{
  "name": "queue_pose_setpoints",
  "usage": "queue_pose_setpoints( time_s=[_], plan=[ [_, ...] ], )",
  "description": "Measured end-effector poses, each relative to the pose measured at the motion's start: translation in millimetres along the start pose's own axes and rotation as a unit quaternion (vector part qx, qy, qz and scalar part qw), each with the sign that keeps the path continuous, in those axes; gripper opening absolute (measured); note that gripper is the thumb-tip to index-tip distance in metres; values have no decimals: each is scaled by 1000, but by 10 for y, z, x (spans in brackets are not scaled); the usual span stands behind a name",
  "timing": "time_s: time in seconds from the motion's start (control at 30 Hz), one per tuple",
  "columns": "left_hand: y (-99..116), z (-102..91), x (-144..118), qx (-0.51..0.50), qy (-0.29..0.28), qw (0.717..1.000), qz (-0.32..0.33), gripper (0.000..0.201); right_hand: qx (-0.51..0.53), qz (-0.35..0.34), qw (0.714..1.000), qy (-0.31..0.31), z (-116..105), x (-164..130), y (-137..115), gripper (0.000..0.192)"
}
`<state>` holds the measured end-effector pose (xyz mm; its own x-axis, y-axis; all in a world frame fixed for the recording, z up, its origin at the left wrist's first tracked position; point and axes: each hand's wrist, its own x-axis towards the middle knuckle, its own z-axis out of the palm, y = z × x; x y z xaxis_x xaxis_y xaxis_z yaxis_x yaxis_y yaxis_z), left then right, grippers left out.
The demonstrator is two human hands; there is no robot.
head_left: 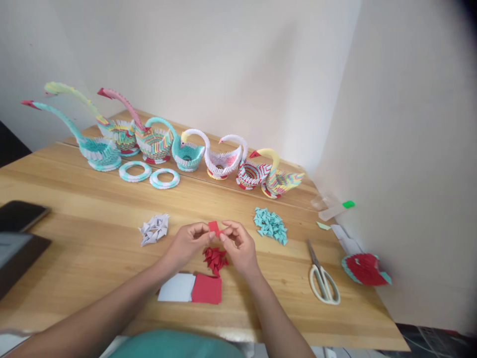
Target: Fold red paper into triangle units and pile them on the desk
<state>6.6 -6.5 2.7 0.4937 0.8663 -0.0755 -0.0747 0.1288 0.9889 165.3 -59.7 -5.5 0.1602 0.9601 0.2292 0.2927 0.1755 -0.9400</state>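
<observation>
Between my two hands is a small red paper piece, partly folded, held above the table. The fingers of my left hand pinch its left side. My right hand pinches its right end between thumb and fingers. Just below my hands lies a pile of folded red paper pieces. Closer to me, a stack of red paper sits against a stack of white paper. Folded white pieces are heaped left of my left hand, and folded teal pieces beyond my right hand.
Several paper swans stand in a row at the back, with two paper rings in front. Scissors lie on the right, near a red and teal paper item and a green-capped tube. A dark phone is at left.
</observation>
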Motion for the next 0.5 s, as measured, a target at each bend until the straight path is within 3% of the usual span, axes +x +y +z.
queue_pose_setpoints(
  time_s=[0.17, 0.3, 0.5],
  plan=[
    [-10, -25, 11, 17, 6, 1000, 5, 21, 44, 56, 996, -52, -8, 26, 5, 30],
    [-67, -22, -4, 90, -4, 996, 19, 14, 4, 53, 998, -38, -30, 34, -1, 21],
    [-70, -20, 12, -58, -31, 996, -60, 26, 7, 63, 998, -17, -16, 37, -6, 15]
  ],
)
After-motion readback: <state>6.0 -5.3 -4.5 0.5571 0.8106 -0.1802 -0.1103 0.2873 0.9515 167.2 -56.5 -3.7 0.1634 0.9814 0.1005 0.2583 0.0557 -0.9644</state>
